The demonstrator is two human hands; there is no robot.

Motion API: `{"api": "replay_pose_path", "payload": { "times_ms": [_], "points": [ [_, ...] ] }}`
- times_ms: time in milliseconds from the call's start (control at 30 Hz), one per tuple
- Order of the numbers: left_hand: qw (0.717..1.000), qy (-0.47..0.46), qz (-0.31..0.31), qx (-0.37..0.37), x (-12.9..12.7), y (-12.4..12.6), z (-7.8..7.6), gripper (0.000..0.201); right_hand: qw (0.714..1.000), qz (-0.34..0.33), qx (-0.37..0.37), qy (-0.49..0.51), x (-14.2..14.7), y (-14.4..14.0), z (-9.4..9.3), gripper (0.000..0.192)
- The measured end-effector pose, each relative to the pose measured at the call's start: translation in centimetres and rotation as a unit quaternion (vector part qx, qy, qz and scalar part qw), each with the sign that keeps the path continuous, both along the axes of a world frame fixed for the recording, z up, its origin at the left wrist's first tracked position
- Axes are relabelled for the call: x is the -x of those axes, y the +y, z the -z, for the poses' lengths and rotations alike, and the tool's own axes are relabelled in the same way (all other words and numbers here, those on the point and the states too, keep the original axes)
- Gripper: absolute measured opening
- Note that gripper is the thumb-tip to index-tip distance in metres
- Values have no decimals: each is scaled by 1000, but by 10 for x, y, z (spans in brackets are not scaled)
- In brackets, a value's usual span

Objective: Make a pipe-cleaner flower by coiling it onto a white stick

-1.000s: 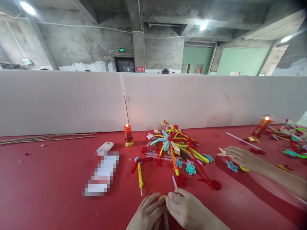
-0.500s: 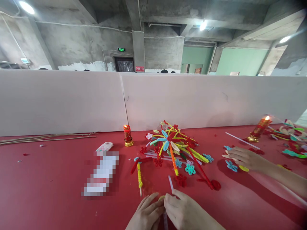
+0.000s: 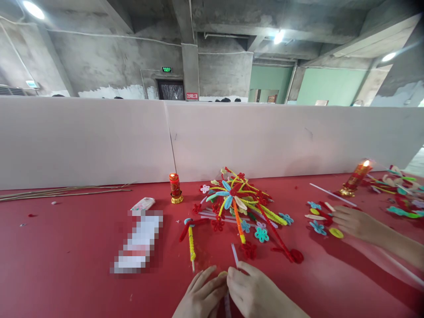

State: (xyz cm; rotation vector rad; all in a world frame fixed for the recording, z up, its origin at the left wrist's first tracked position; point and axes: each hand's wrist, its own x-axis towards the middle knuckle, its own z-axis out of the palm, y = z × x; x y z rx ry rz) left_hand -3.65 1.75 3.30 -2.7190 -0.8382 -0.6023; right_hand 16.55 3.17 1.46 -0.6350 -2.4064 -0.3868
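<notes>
Head view shows both hands at the near edge of the red worktop [image 3: 66,247], pressed together over one small piece. Left hand [image 3: 200,296] has its fingers curled in, pinching what looks like a small yellow bit [image 3: 223,274], though it is mostly hidden between the fingertips. Right hand [image 3: 256,293] is closed on a thin white stick [image 3: 234,255], whose free end slants up and away toward the middle of the worktop. Just beyond the hands, toward the far edge, lies a heap of finished pipe-cleaner flowers [image 3: 238,201] on stems in yellow, orange, red and blue, so a good number seem already made, while the piece in hand appears only at its start. A yellow-wrapped stem [image 3: 191,243] lies apart to the left of the heap. A lit red candle [image 3: 175,187] stands near the white partition [image 3: 99,141] at the far edge. At the right edge a co-worker's hand [image 3: 356,223] rests among loose petals, near a second candle [image 3: 354,179].
</notes>
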Motion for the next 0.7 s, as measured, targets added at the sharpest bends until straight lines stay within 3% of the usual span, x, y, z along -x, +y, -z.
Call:
{"api": "replay_pose_path", "payload": {
  "times_ms": [267, 467, 700],
  "points": [
    [999, -45, -3, -7, 0, 1, 1, 37, 995, 1, -54, -88, 1, 4, 1, 23],
    [999, -33, 0, -11, 0, 2, 4, 38, 994, 19, -65, -82, 2, 3, -3, 41],
    [999, -53, 2, 3, 0, 0, 1, 38, 994, 0, -64, -88, 2, 2, -6, 25]
  ]
}}
